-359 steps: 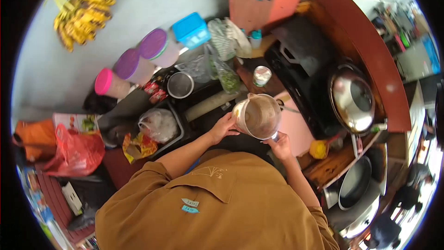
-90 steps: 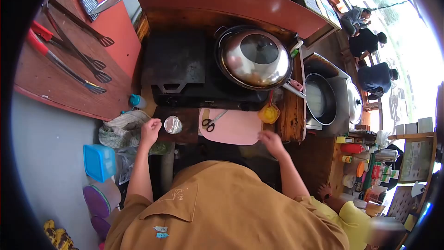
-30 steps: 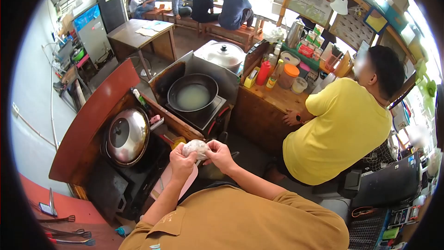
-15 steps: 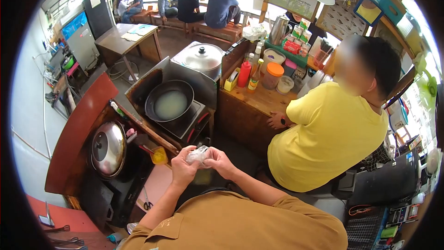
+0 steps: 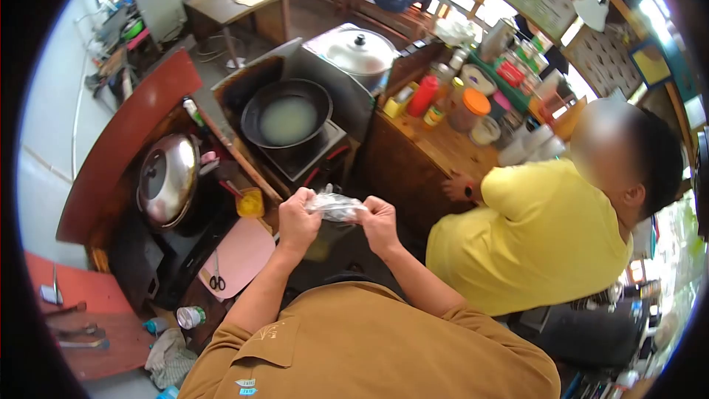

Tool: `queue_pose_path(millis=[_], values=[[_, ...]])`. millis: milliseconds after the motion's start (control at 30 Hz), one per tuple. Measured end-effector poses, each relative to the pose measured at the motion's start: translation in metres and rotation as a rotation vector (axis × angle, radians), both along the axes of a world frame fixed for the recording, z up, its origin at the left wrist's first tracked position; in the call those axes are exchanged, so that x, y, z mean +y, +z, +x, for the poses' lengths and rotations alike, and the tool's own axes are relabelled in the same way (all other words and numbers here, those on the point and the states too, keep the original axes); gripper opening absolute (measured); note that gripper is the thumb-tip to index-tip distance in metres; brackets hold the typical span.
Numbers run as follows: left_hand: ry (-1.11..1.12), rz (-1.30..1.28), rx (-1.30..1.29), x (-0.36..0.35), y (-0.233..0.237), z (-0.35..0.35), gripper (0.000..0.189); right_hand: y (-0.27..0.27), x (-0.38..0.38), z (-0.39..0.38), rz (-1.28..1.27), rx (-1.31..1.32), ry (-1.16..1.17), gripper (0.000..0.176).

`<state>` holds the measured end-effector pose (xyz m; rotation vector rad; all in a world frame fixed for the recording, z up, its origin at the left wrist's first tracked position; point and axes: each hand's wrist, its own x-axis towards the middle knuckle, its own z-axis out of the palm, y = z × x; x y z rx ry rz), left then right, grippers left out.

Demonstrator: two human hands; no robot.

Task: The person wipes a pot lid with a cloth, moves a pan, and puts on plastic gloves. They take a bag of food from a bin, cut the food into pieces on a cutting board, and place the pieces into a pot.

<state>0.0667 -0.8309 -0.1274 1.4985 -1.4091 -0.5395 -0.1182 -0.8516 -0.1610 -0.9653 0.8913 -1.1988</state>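
Note:
Both my hands are raised in front of my chest, holding a crumpled clear plastic bag (image 5: 334, 206) stretched between them. My left hand (image 5: 297, 217) pinches its left end and my right hand (image 5: 379, 220) pinches its right end. Below my left forearm lies a pink cutting board (image 5: 240, 253) with scissors (image 5: 216, 278) on it. A small yellow cup (image 5: 249, 202) stands just left of my left hand.
A lidded wok (image 5: 167, 178) sits on a black stove at left, and a black pan of pale liquid (image 5: 287, 117) stands behind my hands. A person in a yellow shirt (image 5: 543, 233) stands close at right, hand on a wooden counter (image 5: 432, 144) crowded with bottles and jars.
The bag was bunched into a ball between my hands a second ago; now it is pulled out wider. My view has tilted down and the person in yellow appears further right.

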Motion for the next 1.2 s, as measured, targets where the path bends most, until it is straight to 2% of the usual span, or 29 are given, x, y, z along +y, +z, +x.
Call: queue_pose_path(millis=[100, 167, 233, 267, 300, 367, 433, 467, 500, 533, 567, 600, 633, 667, 700, 767, 800, 967, 1100, 1167, 1200], values=[[0.022, 0.013, 0.029, 0.003, 0.023, 0.005, 0.019, 0.020, -0.024, 0.015, 0.041, -0.087, -0.054, 0.029], [-0.088, 0.084, 0.009, 0.010, 0.041, 0.013, 0.015, 0.053, -0.033, 0.034, 0.189, -0.197, -0.138, 0.029], [-0.273, 0.323, 0.626, 0.015, 0.040, 0.016, 0.018, 0.055, -0.045, 0.037, 0.203, -0.264, -0.017, 0.023], [-0.327, 0.370, 0.773, 0.019, 0.045, 0.019, 0.019, 0.056, -0.050, 0.041, 0.204, -0.271, -0.011, 0.023], [-0.323, 0.368, 0.766, 0.022, 0.042, 0.022, 0.019, 0.057, -0.056, 0.044, 0.261, -0.411, 0.009, 0.022], [-0.354, 0.370, 1.023, 0.029, 0.033, 0.029, 0.023, 0.052, -0.075, 0.048, 0.379, -0.590, 0.009, 0.020], [-0.290, 0.387, 1.020, 0.037, 0.037, 0.039, 0.026, 0.047, -0.089, 0.044, 0.244, -0.589, -0.084, 0.022], [-0.180, 0.332, 0.865, 0.041, 0.044, 0.045, 0.028, 0.071, -0.085, 0.046, 0.169, -0.447, -0.196, 0.023], [-0.073, 0.276, 0.712, 0.044, 0.051, 0.051, 0.030, 0.072, -0.088, 0.044, 0.042, -0.364, -0.250, 0.028], [-0.040, 0.218, 0.596, 0.045, 0.056, 0.058, 0.033, 0.073, -0.087, 0.037, -0.078, -0.194, -0.229, 0.030], [-0.036, 0.220, 0.597, 0.043, 0.067, 0.057, 0.033, 0.078, -0.084, 0.034, -0.195, -0.021, -0.205, 0.033], [0.026, 0.178, 0.319, 0.041, 0.083, 0.052, 0.035, 0.080, -0.079, 0.039, -0.191, -0.020, -0.200, 0.033], [0.090, 0.136, 0.042, 0.040, 0.095, 0.045, 0.037, 0.080, -0.073, 0.049, -0.304, 0.188, -0.194, 0.035], [0.061, 0.089, -0.057, 0.036, 0.103, 0.037, 0.041, 0.083, -0.067, 0.061, -0.423, 0.395, -0.184, 0.039], [0.069, 0.088, -0.054, 0.030, 0.106, 0.032, 0.041, 0.102, -0.054, 0.070, -0.578, 0.497, -0.192, 0.037], [0.096, -0.108, -0.340, 0.018, 0.113, 0.026, 0.042, 0.112, -0.041, 0.081, -0.564, 0.532, -0.080, 0.036], [0.097, -0.042, -0.336, 0.014, 0.119, 0.026, 0.040, 0.118, -0.039, 0.082, -0.575, 0.534, -0.082, 0.036], [0.062, -0.101, -0.409, -0.003, 0.102, 0.036, 0.031, 0.124, -0.039, 0.075, -0.779, 0.621, 0.024, 0.033], [0.037, -0.141, -0.504, -0.009, 0.100, 0.045, 0.020, 0.111, -0.046, 0.057, -0.751, 0.753, -0.173, 0.020], [0.049, -0.228, -0.539, -0.008, 0.097, 0.042, 0.017, 0.100, -0.048, 0.047, -0.613, 0.683, -0.251, 0.015], [0.037, -0.279, -0.543, -0.009, 0.094, 0.041, 0.017, 0.093, -0.049, 0.040, -0.564, 0.713, -0.300, 0.020]])
